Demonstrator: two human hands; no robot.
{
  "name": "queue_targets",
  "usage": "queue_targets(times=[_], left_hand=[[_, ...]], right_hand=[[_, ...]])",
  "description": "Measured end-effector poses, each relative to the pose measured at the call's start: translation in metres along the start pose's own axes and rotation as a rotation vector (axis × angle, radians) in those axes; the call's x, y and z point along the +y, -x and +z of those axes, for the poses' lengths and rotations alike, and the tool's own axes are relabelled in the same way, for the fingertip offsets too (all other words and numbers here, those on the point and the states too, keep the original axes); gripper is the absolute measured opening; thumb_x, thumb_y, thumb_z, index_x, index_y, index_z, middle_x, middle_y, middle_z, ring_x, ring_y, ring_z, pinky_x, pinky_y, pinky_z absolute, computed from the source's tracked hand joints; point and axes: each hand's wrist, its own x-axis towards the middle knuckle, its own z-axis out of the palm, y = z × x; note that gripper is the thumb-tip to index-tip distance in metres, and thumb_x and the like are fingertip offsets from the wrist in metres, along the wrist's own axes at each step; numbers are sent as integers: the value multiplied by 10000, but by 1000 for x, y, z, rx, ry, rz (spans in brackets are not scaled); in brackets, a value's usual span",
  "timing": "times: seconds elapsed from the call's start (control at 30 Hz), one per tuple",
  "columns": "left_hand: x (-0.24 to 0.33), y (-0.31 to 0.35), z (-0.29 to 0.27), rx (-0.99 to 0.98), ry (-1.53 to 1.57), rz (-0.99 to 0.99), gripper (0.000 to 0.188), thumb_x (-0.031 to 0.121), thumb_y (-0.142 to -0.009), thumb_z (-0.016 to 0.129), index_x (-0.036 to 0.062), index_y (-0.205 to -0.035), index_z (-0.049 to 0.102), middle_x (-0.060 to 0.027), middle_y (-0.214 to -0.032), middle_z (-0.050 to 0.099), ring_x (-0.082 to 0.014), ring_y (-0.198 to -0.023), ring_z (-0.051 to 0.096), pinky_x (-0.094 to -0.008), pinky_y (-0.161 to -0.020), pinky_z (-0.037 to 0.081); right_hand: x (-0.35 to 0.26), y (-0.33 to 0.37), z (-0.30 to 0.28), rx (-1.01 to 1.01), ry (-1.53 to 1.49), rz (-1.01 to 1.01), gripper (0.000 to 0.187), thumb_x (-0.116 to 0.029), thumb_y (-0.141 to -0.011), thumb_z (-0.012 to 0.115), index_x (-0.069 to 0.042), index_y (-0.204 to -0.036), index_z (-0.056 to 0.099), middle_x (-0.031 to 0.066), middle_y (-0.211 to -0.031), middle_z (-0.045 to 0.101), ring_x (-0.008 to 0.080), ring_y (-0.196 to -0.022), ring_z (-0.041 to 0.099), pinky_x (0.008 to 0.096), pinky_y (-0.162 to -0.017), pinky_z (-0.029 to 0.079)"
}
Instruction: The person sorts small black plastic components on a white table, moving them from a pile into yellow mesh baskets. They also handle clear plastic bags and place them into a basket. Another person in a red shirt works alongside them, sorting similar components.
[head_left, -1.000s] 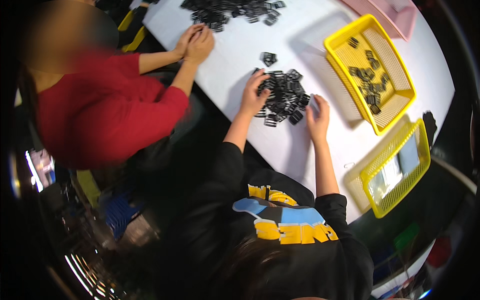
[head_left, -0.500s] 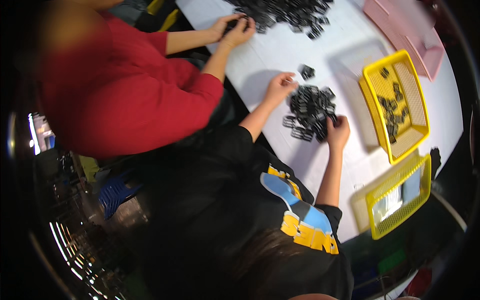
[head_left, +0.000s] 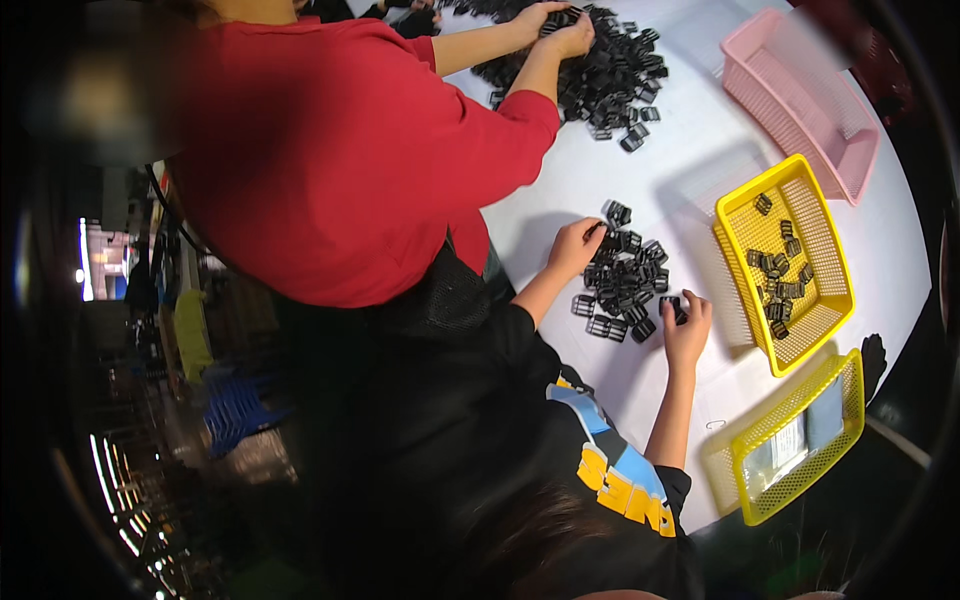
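Note:
A loose pile of small black plastic buckles (head_left: 625, 285) lies on the white tabletop (head_left: 640, 385) in front of me. At the pile's far left edge my left hand (head_left: 576, 248) pinches a dark piece that looks like one of the buckles, partly hidden by the fingers. My right hand (head_left: 688, 328) is just right of the pile, thumb and fingers closed around one black buckle (head_left: 672, 306). Right of it stands a yellow basket (head_left: 722, 235) with several similar buckles scattered on its bottom.
A co-worker in a red top (head_left: 350, 150) on my left handles pieces over a larger black heap (head_left: 610, 85). A pink basket (head_left: 750, 85) stands far right. A yellow-green basket (head_left: 745, 490) holding a clear packet and something blue-grey sits nearer, by the table edge.
The whole view has shifted. My left hand's fingers, spread before, have closed at the pile's edge. My right hand has drawn slightly away from the pile with a buckle.

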Motion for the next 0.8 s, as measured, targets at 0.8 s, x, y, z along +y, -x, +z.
queue_targets(times=[0.8], left_hand=[[-20,32,-15,210,-155,177,114,61,-726,585,12,-823,549,-73,-762,504,-176,-647,455,-275,-604,394]], right_hand=[[6,-20,15,57,-110,-173,97,-68,-630,588,-46,-634,494,96,-649,501,276,-633,499,354,-553,391]])
